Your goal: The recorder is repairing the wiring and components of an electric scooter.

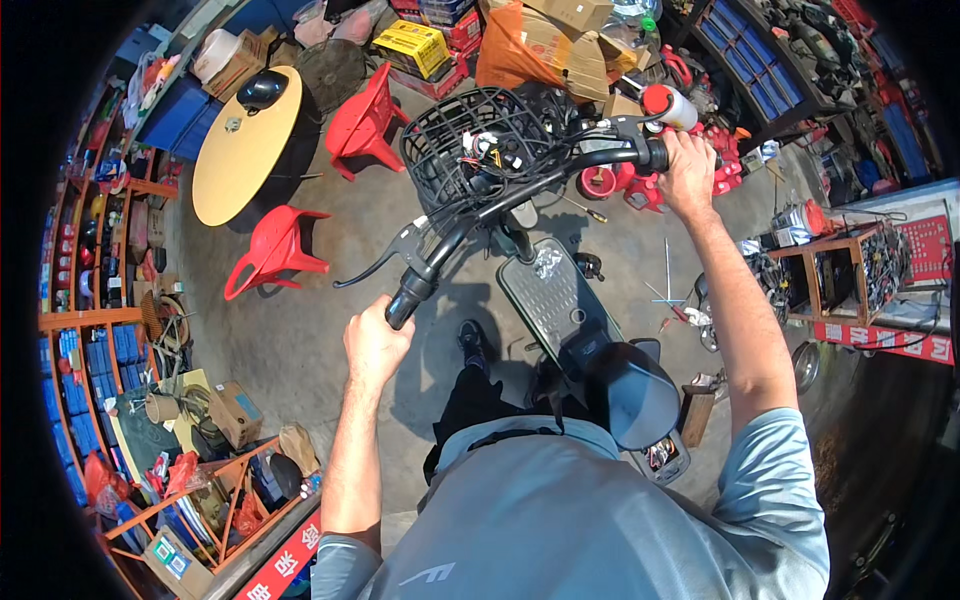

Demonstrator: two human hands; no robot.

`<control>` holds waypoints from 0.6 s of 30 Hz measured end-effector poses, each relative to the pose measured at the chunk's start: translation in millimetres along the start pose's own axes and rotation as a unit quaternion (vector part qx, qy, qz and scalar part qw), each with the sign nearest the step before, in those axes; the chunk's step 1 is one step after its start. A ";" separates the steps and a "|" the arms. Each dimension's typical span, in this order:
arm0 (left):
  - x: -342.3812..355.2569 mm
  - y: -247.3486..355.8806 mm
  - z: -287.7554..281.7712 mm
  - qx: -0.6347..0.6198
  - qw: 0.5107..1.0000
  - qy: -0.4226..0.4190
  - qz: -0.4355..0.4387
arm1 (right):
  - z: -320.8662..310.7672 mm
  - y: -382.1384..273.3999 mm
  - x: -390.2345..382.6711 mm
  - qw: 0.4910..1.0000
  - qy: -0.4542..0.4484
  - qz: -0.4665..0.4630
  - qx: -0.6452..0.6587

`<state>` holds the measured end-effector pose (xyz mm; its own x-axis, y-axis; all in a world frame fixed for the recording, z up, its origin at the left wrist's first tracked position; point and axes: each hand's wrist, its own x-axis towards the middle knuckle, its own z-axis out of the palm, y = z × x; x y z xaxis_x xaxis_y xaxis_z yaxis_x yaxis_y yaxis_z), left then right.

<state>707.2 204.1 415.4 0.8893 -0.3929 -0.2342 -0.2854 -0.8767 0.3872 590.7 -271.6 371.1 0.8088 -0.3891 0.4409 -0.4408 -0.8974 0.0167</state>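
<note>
An electric scooter stands in front of me, seen from above, its black handlebar (500, 207) running diagonally across the view. My left hand (376, 345) is closed round the end of the left handgrip (412, 290); the brake lever (370, 270) beside it is untouched. At the far right end of the bar, my right hand (688, 172) wraps the other grip. Loose wires (492, 150) show in the black front basket (430, 130). Below the bar lies the grey footboard (555, 290). Its dark seat (630, 395) is beside my waist, near a compartment (672, 468) with small items.
Two red plastic chairs (275, 252) and a round yellow table (235, 165) with a black helmet (262, 90) stand left. Orange shelves (90, 318) line the left wall. Boxes (412, 48) lie ahead. A screwdriver (590, 212) and a metal cross-shaped tool (668, 290) lie on the floor.
</note>
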 end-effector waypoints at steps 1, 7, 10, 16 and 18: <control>-0.7 0.7 0.0 0.002 1.000 0.000 -0.002 | -0.6 0.2 0.1 1.000 0.003 0.000 0.000; 5.4 -9.3 1.8 0.011 1.000 0.000 -0.004 | -2.1 -15.8 14.0 1.000 0.001 -0.001 -0.004; 1.2 -8.4 4.5 0.007 1.000 0.011 -0.005 | -3.5 -14.0 11.2 1.000 0.003 -0.008 0.003; -3.9 -12.4 4.2 0.001 1.000 0.010 0.017 | -4.6 -9.3 3.8 1.000 0.005 -0.019 0.000; -1.1 -16.3 5.4 0.006 1.000 0.014 0.011 | -5.4 -14.2 8.5 1.000 -0.025 -0.006 -0.006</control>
<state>708.9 217.4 404.5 0.8923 -0.4039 -0.2016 -0.3086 -0.8718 0.3805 601.8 -261.1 379.5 0.8319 -0.3886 0.3961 -0.4360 -0.8994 0.0333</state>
